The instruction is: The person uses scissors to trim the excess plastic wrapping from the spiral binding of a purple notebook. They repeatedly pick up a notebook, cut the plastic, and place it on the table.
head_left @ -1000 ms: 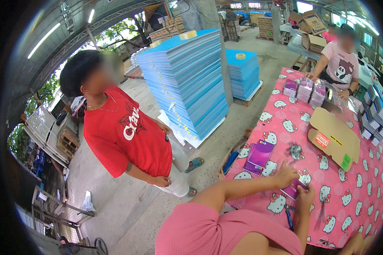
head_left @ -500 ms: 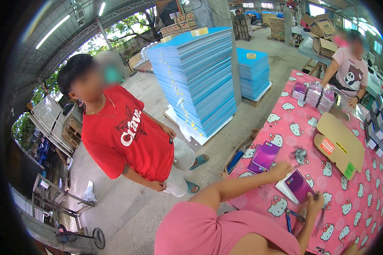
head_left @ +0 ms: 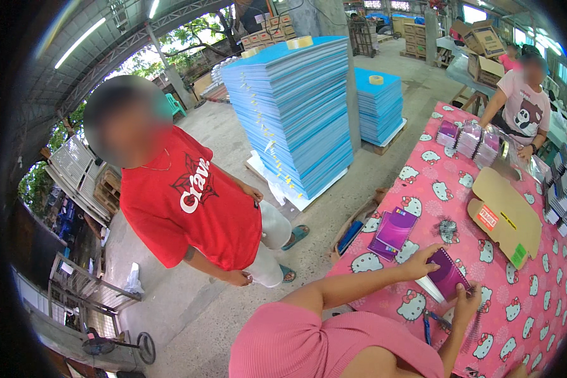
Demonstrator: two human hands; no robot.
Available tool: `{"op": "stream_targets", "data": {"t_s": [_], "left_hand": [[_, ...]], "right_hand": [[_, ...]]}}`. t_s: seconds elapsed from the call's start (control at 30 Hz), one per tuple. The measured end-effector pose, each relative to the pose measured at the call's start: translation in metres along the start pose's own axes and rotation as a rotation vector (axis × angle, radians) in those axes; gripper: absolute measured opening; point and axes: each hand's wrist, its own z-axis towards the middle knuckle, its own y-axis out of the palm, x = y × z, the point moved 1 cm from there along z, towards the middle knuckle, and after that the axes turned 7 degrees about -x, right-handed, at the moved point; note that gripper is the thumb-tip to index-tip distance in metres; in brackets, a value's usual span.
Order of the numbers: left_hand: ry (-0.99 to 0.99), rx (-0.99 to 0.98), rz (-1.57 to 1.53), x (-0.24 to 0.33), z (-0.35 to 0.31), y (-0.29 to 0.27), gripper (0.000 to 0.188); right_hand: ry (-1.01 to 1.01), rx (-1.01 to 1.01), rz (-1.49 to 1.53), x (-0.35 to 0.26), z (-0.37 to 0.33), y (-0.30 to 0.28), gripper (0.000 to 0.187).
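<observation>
A purple spiral notebook (head_left: 447, 272) with white pages is between my hands, just over the pink patterned tablecloth. My left hand (head_left: 420, 263) grips its upper left part, with the thumb on the cover. My right hand (head_left: 467, 298) pinches the lower right corner beside the dark wire binding. Blue-handled pliers (head_left: 427, 329) lie below the notebook, near my right forearm. Further left rest more purple notebooks (head_left: 398, 229), partly overlapping. To their right sits a small tangle of dark wire (head_left: 448, 231).
A flat brown cardboard piece (head_left: 507, 214) lies across the table, with bundled notebooks (head_left: 468, 140) beyond it and stacked notebooks (head_left: 561, 195) at right. One person in red (head_left: 192, 205) stands at left; another (head_left: 524, 104) works across the table. Tall blue sheet stacks (head_left: 290, 120) stand behind.
My left hand has moved right and closed on the notebook's upper part. Its cover now sits more upright. The person in red has turned slightly.
</observation>
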Motion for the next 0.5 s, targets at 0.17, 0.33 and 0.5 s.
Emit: {"op": "stream_targets", "data": {"t_s": [0.17,0.33,0.5], "left_hand": [[-0.091,0.025,-0.048,-0.008,-0.002,-0.004,0.052],[0.038,0.119,0.003,-0.028,0.002,0.004,0.041],[0.052,0.019,0.042,-0.037,-0.005,-0.008,0.071]], "right_hand": [[0.036,-0.046,-0.252,-0.019,0.001,0.003,0.019],[-0.010,-0.134,-0.392,-0.002,-0.003,0.015,0.019],[-0.152,-0.085,-0.444,-0.007,-0.001,0.021,0.024]]}}
